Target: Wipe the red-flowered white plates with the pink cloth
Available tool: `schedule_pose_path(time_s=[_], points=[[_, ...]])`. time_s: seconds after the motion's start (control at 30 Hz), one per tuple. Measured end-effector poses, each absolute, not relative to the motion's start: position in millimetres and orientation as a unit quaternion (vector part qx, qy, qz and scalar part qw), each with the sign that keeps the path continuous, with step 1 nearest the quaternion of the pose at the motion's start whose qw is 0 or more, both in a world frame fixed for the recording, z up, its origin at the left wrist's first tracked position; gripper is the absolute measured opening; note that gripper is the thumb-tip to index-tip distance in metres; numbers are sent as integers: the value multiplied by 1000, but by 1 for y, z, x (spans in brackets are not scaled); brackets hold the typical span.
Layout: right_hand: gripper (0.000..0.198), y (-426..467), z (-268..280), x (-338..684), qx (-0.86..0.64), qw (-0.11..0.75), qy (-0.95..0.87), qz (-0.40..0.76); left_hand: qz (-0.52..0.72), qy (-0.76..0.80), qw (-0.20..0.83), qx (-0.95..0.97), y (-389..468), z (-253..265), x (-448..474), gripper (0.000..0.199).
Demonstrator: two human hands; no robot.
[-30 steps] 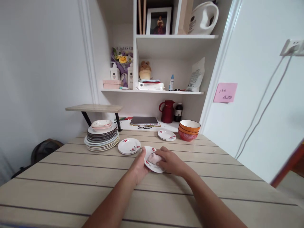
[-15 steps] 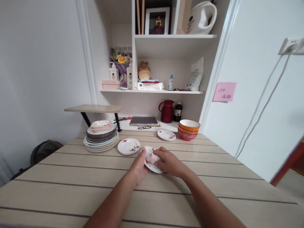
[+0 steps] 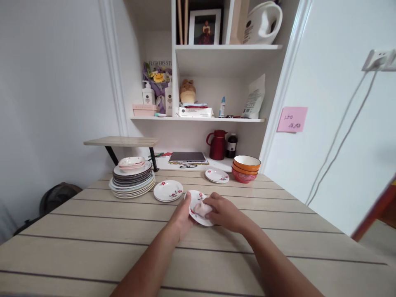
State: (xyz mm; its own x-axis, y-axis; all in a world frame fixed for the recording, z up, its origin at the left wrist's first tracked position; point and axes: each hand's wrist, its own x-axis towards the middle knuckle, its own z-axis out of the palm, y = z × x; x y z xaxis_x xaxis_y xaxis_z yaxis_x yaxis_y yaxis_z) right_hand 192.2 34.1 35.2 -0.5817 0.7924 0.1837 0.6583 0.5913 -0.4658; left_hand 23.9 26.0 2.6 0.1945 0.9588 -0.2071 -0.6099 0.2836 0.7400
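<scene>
A small white plate with red flowers (image 3: pixel 195 199) is tilted up in my left hand (image 3: pixel 183 216), the thumb lying over its left rim and the fingers hidden beneath. My right hand (image 3: pixel 224 212) presses a crumpled pale pink cloth (image 3: pixel 202 209) onto the face of that plate, fingers closed around the cloth. Just left of my hands, a couple of matching flowered plates (image 3: pixel 168 190) lie stacked on the table. Behind my right hand rests another small stack of flowered plates (image 3: pixel 217 175).
A tall pile of plates (image 3: pixel 132 181) topped by pink-rimmed dishes (image 3: pixel 131 162) stands at left, before a small raised shelf (image 3: pixel 122 142). Orange and red bowls (image 3: pixel 246 169) are stacked at right. Behind are a red jug (image 3: pixel 218 145), a dark bottle (image 3: pixel 232 146) and glasses (image 3: pixel 188 166).
My right hand and the cloth have slid slightly to the right across the plate, baring more of its upper left face. My left hand keeps its hold, almost unmoved.
</scene>
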Motion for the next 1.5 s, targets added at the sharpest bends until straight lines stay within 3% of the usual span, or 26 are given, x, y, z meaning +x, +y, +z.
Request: schedule_pose_path(time_s=[0.2, 0.5, 0.7, 0.87, 1.03, 1.27, 1.5], points=[[24, 33, 29, 171, -409, 247, -863, 164, 543, 327, 729, 257, 28, 3, 24, 48], [25, 35, 30, 196, -469, 164, -860, 116, 545, 344, 718, 265, 25, 3, 25, 47], [21, 27, 28, 171, -420, 219, -872, 126, 537, 326, 734, 256, 30, 0, 23, 50], [28, 44, 24, 173, -490, 220, -833, 128, 561, 335, 709, 264, 26, 3, 23, 43], [48, 41, 24, 186, -497, 289, -801, 168, 548, 309, 714, 309, 15, 9, 20, 43], [20, 24, 27, 176, -403, 286, -858, 141, 526, 264, 750, 301, 20, 5, 16, 53], [29, 32, 31, 174, -524, 316, -787, 83, 510, 249, 755, 329, 21, 5, 13, 62]])
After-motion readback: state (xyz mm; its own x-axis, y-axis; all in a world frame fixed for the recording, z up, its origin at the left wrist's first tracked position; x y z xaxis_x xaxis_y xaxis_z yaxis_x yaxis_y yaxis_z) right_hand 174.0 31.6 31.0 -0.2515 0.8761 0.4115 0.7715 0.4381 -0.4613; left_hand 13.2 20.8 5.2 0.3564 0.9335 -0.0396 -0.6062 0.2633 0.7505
